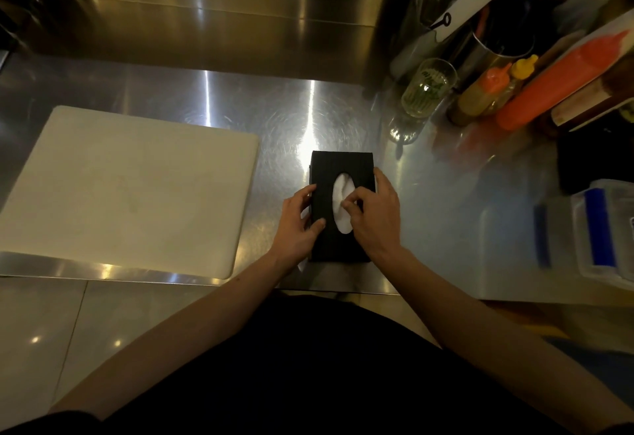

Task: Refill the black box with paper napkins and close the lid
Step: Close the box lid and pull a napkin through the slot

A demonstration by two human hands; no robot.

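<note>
- Right hand (pixel 375 216): thumb and forefinger pinched together at the oval slot, on the white paper napkins (pixel 342 206) showing through it; other fingers curled along the right side of the black box (pixel 339 173).
- Left hand (pixel 297 225): fingers bent and clamped on the box's left edge, thumb lying flat on the lid near the slot's near end.
- Lid down on the box, slot facing up; a scrap of white napkin sticking out beneath the left wrist at the near left corner.
- Box lying flat on the steel counter (pixel 446 228), long axis running straight away from the body, slot lined up the same way; near end close to the counter's front edge.
- Just left, across a narrow strip of bare steel: white cutting board (pixel 130 191), its near edge along the counter's front.
- Beyond the box: open steel up to the raised metal back wall.
- Right of the box: a wide bare stretch, then clear plastic containers with blue lids (pixel 597 232) near the right border.
- Far right: drinking glass (pixel 427 89), squeeze bottles with orange and yellow caps (pixel 490 93), a large red squeeze bottle (pixel 562 81), all well apart from the box.
</note>
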